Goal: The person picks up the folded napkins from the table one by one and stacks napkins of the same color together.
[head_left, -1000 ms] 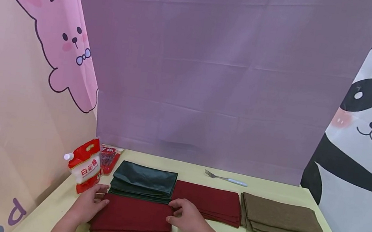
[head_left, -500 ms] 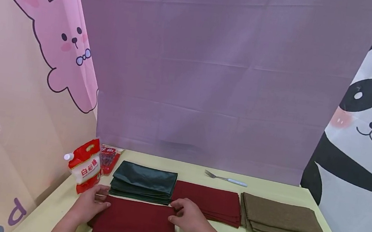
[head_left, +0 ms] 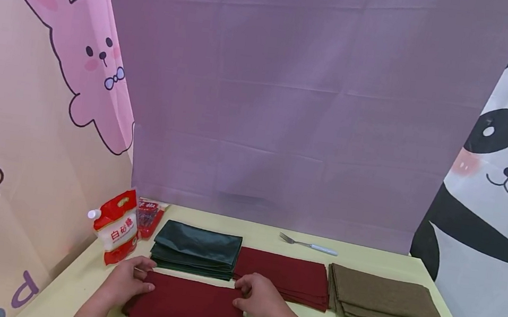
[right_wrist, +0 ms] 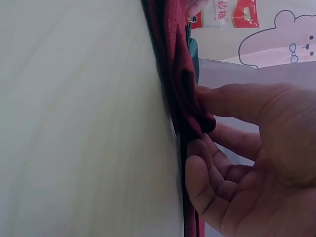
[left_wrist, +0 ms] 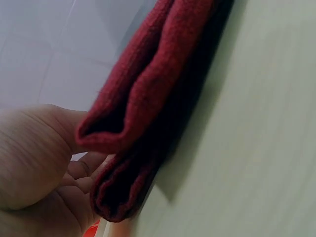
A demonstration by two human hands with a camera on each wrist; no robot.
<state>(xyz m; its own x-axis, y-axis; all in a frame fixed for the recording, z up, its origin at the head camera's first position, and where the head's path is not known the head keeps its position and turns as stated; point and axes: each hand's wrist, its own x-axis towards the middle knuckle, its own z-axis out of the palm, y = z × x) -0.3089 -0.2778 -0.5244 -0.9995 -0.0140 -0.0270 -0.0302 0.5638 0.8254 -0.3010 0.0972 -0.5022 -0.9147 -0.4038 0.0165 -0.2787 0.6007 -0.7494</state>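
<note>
A folded dark red cloth (head_left: pixel 188 305) in loosely stacked layers lies at the table's near side. My left hand (head_left: pixel 128 281) pinches its far left corner, thumb on top and fingers at the far edge. The left wrist view shows the thumb of that hand (left_wrist: pixel 44 158) against the cloth's folded layers (left_wrist: pixel 143 94). At the far right corner, my right hand (head_left: pixel 261 300) pinches the cloth between thumb and curled fingers. In the right wrist view, the right hand (right_wrist: pixel 266 143) grips the cloth's edge (right_wrist: pixel 185 84). Just beyond lies a folded dark green cloth (head_left: pixel 196 244).
A second folded red cloth (head_left: pixel 284 272) and a folded brown cloth (head_left: pixel 389 299) lie to the right. A fork (head_left: pixel 307 244) rests near the back edge. At left stand a red-and-white sugar bag (head_left: pixel 119 229) and a red packet (head_left: pixel 148 218).
The near red cloth has slid slightly right and toward me, widening the gap to the green cloth. Both hands have shifted a little to the right with it.
</note>
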